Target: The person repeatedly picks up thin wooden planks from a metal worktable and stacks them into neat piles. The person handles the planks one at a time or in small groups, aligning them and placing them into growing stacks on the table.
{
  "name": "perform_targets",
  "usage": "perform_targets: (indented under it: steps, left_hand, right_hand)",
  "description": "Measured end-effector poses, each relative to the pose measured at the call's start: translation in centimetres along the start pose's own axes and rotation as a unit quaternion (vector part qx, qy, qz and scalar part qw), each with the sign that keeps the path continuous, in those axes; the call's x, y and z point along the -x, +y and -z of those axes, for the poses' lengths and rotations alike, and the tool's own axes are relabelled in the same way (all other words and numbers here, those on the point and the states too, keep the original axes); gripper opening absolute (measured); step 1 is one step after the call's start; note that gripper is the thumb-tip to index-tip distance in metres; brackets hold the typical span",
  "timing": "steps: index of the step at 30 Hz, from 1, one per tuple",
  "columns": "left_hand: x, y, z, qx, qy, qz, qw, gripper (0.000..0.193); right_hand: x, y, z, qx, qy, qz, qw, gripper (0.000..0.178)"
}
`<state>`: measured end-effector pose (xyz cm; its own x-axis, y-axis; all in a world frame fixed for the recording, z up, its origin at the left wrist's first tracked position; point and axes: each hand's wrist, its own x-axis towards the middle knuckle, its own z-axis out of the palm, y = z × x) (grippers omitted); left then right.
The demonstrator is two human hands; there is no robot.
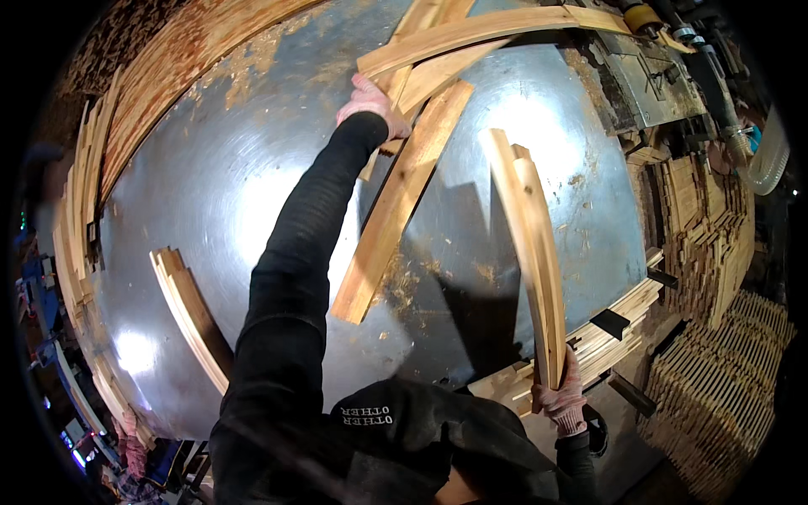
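Both my hands wear pinkish work gloves. At the far side of the metal table point(278, 126), my left hand point(370, 108) is closed on the near end of a long wooden board point(471, 35), which reaches toward a machine at the far right. Other boards cross beneath it, and part of my grip is hidden. A wide wooden board point(404, 202) lies slantwise just right of my left forearm. Low on the right, my right hand point(562, 402) grips the near ends of two wooden strips point(532, 252) held side by side, their far ends pointing away over the table.
Short strips point(187, 311) lie at the left, partly behind my sleeve. Stacked boards point(185, 59) line the far left edge. The machine point(644, 80) stands far right, above piled wood point(715, 379). Strips rest on a rack point(619, 324) with black brackets. Another person's gloved hand point(132, 446) shows lower left.
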<state>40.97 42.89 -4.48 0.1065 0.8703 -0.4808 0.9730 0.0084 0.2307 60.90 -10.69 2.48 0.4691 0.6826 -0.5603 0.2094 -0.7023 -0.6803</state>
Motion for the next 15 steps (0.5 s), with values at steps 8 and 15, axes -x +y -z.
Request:
perform_targets:
  steps: [8, 15]
  left_hand:
    - [18.5, -11.8, -7.3, 0.056, -0.038, 0.121, 0.990, 0.125]
    - [37.8, -22.7, -11.5, 0.839, -0.317, -0.014, 0.442, 0.069]
  right_hand:
    - [-3.2, -4.3, -4.7, -0.140, -0.185, 0.040, 0.972, 0.078]
    - [-7.8, -10.2, -13.5, -0.169, -0.245, 0.191, 0.936, 0.068]
